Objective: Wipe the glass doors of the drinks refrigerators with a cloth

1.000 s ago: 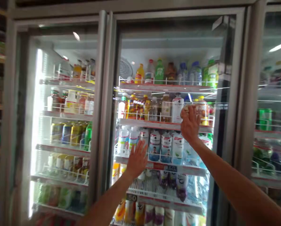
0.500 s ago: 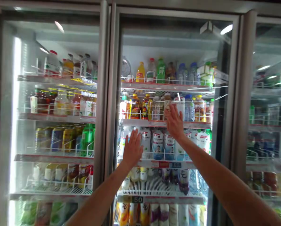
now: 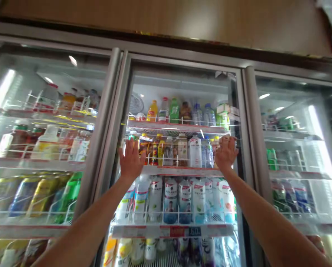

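Both arms reach forward to the middle glass door (image 3: 179,78) of a drinks fridge. My left hand (image 3: 131,161) is open, palm toward the glass, fingers up and apart, near the left side of the door. Toward its right side, my right hand (image 3: 225,152) is also open, its fingers slightly bent and blurred; it holds nothing. Whether either palm touches the glass, I cannot tell. Behind the door, a white-labelled bottle (image 3: 195,151) stands on the second shelf between the hands. A green-capped bottle (image 3: 174,110) is on the top shelf.
Metal door frames with upright handles (image 3: 106,122) run on both sides of the middle door. Cans and bottles fill the left fridge section (image 3: 43,161); another glass section (image 3: 293,137) is at right. A brown panel (image 3: 160,18) spans above.
The view has tilted up, showing the panel above the fridge. My hands have spread apart, the left toward the left frame and the right toward the right frame.
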